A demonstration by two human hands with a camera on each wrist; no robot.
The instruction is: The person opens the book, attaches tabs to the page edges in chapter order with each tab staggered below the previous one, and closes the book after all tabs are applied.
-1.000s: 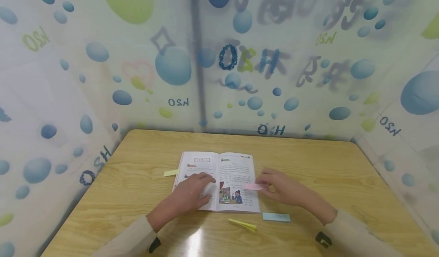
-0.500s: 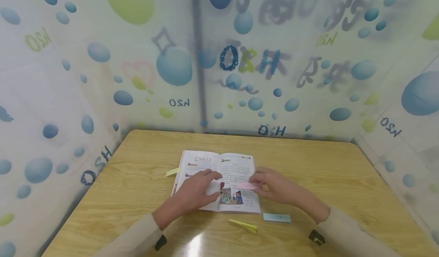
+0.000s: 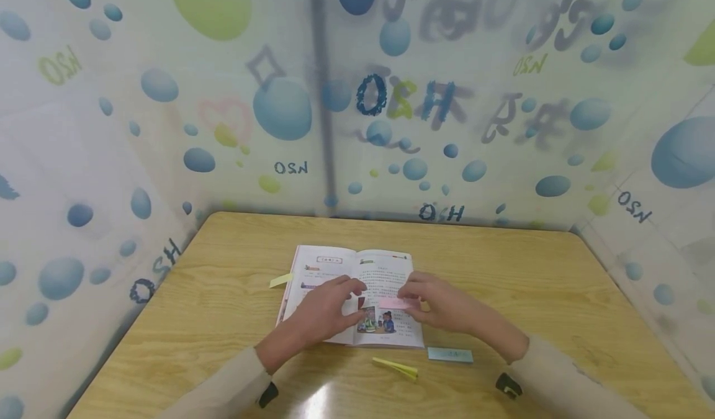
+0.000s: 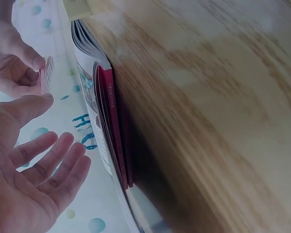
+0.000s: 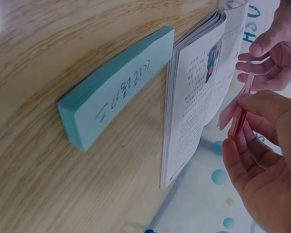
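Observation:
An open book point(image 3: 385, 273) with printed pages and a cartoon picture lies on the table. Above its right page my right hand point(image 3: 444, 302) pinches a pink sticky note pad point(image 5: 236, 109) between thumb and fingers; the layers splay apart a little in the right wrist view. My left hand point(image 3: 326, 310) hovers over the left page, fingers loosely bent and nothing in them. Its thumb point(image 4: 34, 108) points toward the pink pad, a small gap short of it. A yellow sticky note point(image 3: 281, 280) sticks out from the book's left edge.
A light blue sticky note pad point(image 3: 450, 354) with handwriting lies by the book's lower right corner. Yellow paper strips point(image 3: 395, 367), joined at one end, lie in front of the book. The wooden table point(image 3: 223, 251) meets a patterned wall point(image 3: 475, 96) at the back.
My right hand has carried the pink pad leftward over the right page. My left hand has shifted right, toward the book's middle, so the two hands are closer together.

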